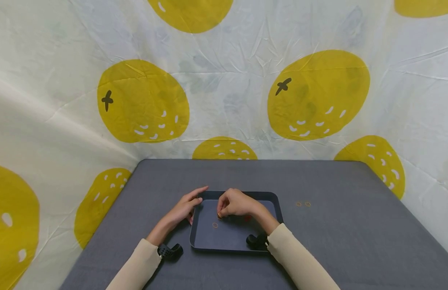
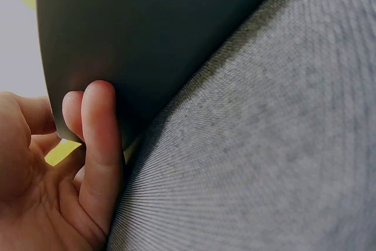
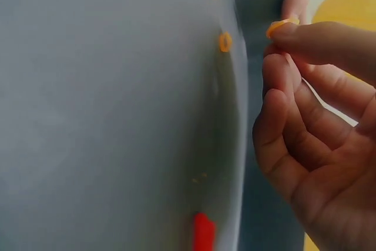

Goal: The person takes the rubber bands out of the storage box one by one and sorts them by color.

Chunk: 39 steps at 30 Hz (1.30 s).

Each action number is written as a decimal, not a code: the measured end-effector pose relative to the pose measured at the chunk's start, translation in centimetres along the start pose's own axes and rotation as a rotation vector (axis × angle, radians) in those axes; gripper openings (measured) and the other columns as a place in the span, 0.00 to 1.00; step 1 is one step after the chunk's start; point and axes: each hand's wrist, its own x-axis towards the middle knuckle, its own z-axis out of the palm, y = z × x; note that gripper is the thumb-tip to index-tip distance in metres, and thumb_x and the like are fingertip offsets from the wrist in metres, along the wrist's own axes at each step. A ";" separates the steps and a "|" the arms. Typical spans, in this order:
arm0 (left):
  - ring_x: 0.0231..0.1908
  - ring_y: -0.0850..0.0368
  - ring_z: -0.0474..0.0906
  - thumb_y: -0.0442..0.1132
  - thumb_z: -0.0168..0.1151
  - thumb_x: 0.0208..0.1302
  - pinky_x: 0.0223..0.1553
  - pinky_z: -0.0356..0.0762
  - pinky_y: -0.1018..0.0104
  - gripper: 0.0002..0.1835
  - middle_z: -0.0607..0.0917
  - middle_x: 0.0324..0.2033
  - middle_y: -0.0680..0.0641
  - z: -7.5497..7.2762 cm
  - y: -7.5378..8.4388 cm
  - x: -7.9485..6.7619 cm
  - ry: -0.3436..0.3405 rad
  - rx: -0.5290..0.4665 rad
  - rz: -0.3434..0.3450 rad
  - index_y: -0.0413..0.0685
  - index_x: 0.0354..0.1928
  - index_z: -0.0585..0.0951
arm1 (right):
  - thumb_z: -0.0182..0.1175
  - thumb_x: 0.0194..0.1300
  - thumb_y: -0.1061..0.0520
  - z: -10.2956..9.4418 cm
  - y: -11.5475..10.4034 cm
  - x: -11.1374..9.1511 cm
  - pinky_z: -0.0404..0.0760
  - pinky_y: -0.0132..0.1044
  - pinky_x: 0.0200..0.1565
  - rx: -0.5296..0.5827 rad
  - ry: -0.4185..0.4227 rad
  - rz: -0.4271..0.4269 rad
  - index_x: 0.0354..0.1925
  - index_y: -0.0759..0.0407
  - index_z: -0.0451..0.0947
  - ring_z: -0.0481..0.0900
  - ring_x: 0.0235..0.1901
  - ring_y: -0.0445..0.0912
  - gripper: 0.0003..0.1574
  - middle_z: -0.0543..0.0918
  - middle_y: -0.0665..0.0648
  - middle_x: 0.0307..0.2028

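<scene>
My right hand pinches a small orange rubber band between thumb and forefinger, over the dark grey tray. The other fingers of that hand are curled in. Another orange rubber band lies on the tray floor just left of and nearer than the fingertips. A red piece is partly hidden behind the right wrist. My left hand holds the tray's left wall near the far corner, thumb over the rim and fingers against the outside. Its forefinger points along the far side.
Two orange rubber bands lie side by side on the grey tabletop, right of the tray. A white curtain with large yellow fruit prints hangs behind the table and on both sides. Black wrist mounts sit on both wrists.
</scene>
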 end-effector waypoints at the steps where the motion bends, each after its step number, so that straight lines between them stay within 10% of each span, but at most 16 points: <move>1: 0.12 0.56 0.72 0.49 0.46 0.75 0.16 0.79 0.56 0.24 0.76 0.43 0.33 0.0 0.0 0.0 0.002 -0.001 -0.001 0.73 0.71 0.62 | 0.66 0.58 0.59 -0.1 -0.1 -0.1 0.80 0.32 0.28 -0.006 0.003 0.002 0.30 0.53 0.87 0.80 0.24 0.39 0.03 0.85 0.44 0.25; 16: 0.11 0.56 0.72 0.47 0.46 0.76 0.17 0.80 0.53 0.23 0.73 0.20 0.45 0.1 0.0 0.1 0.018 -0.014 -0.017 0.77 0.68 0.64 | 0.65 0.59 0.58 -2.8 -1.3 -1.8 0.81 0.33 0.30 0.003 0.075 -0.010 0.29 0.51 0.86 0.81 0.25 0.40 0.04 0.86 0.45 0.27; 39: 0.11 0.56 0.72 0.45 0.45 0.76 0.17 0.80 0.51 0.24 0.75 0.19 0.45 0.1 0.0 0.0 0.009 -0.002 0.001 0.74 0.70 0.62 | 0.67 0.60 0.57 -8.3 0.0 -8.4 0.80 0.36 0.31 0.012 0.243 0.077 0.30 0.56 0.85 0.82 0.27 0.51 0.04 0.85 0.53 0.27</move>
